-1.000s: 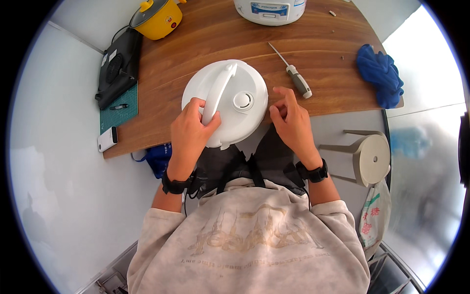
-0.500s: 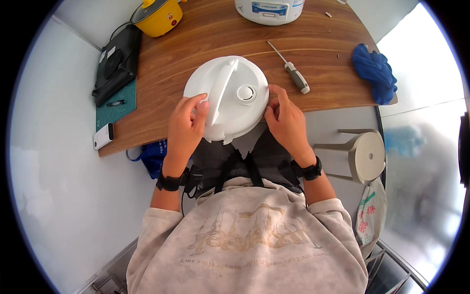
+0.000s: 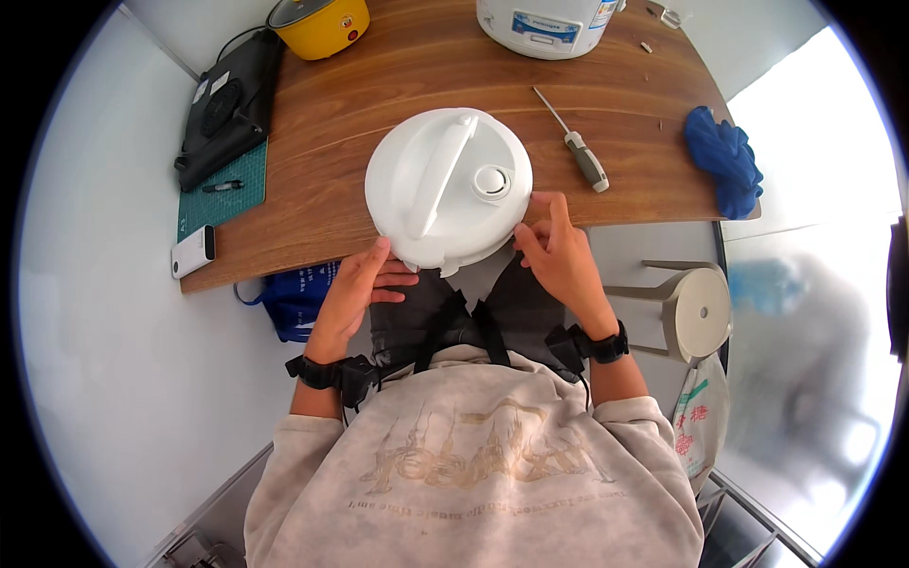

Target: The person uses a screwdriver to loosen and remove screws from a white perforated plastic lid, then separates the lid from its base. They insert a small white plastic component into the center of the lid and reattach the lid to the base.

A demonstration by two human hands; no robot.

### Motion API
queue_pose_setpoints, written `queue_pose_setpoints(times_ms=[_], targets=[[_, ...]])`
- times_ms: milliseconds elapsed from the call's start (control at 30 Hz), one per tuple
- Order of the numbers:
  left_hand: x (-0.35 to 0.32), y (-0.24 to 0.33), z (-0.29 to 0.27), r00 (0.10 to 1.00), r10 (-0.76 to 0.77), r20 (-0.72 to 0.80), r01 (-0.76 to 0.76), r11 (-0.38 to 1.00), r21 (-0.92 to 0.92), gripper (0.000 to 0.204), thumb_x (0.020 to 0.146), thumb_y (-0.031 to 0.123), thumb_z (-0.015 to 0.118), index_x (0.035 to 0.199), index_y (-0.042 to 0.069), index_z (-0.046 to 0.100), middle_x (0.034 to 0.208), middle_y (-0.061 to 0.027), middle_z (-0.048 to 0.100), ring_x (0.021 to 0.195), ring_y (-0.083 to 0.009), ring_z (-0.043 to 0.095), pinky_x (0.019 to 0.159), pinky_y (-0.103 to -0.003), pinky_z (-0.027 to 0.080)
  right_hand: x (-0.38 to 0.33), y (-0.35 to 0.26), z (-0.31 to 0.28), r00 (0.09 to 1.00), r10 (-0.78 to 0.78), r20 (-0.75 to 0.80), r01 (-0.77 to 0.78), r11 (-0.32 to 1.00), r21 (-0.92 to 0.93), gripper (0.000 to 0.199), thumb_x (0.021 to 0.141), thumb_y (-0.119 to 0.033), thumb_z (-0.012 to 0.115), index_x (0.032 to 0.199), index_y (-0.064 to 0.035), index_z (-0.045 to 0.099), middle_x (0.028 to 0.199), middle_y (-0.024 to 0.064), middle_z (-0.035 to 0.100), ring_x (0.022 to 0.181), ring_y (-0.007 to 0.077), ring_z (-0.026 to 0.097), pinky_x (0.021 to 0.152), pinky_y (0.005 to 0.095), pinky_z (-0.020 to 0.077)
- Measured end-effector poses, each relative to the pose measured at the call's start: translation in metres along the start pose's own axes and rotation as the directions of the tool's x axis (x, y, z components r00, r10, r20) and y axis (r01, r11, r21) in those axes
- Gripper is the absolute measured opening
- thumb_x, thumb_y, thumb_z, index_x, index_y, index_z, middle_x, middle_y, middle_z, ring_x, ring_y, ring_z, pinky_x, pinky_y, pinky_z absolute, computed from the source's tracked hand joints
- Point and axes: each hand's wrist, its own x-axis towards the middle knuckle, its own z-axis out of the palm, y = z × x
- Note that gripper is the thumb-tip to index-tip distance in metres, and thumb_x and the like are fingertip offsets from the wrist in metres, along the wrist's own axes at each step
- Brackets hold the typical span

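A round white appliance lid (image 3: pixel 398 180), with a raised bar handle and a round vent, lies at the table's near edge and partly overhangs it. My left hand (image 3: pixel 355 289) is at its near-left rim, thumb against the edge and fingers below it. At the lid's right rim, my right hand (image 3: pixel 565 256) has its index finger and thumb against the side. The lid's underside is hidden. To the right of the lid, a screwdriver (image 3: pixel 585 159) with a grey and white handle lies on the table.
On the wooden table (image 3: pixel 322 175) stand a white cooker body (image 3: pixel 544 33) and a yellow pot (image 3: pixel 327 28). A black device (image 3: pixel 227 109), green cutting mat (image 3: pixel 241 180), pen (image 3: pixel 222 186) and white power bank (image 3: pixel 194 253) lie left. A blue cloth (image 3: pixel 724 161) hangs over the right edge, near a stool (image 3: pixel 696 312).
My left hand has moved from beside the handle down to the lid's near-left rim. My right hand stays at the right rim, slightly lower. The view has shifted a little.
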Motion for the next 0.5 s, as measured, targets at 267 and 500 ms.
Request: queue_pose_setpoints(times_ms=[267,500], targets=[[0.004,0.029,0.007,0.994,0.104,-0.023,-0.104,0.908,-0.406,0.060,0.100,0.049,0.058,0.134,0.000,0.058,0.117,-0.0135,0.071,0.104,-0.0229,0.072,0.079,-0.036,0.064,-0.001,-0.013,-0.009,0.993,-0.074,0.093,0.084,0.990,-0.114,0.030,0.095,-0.013,0.068,0.120,-0.0021,0.053,0.079,0.0134,0.071,0.066,0.0286,0.068,0.063,0.0368,0.0526],[0.011,0.072,0.000,0.959,0.278,0.056,-0.252,0.927,-0.277,0.062,0.095,0.043,0.064,0.134,-0.004,0.056,0.118,-0.0158,0.070,0.100,-0.0214,0.073,0.075,-0.035,0.066,0.030,-0.065,-0.031,0.974,-0.223,0.031,0.225,0.960,-0.167,0.035,0.092,-0.010,0.069,0.126,-0.0068,0.061,0.107,0.0131,0.072,0.087,0.0272,0.072,0.077,0.0376,0.0570]])
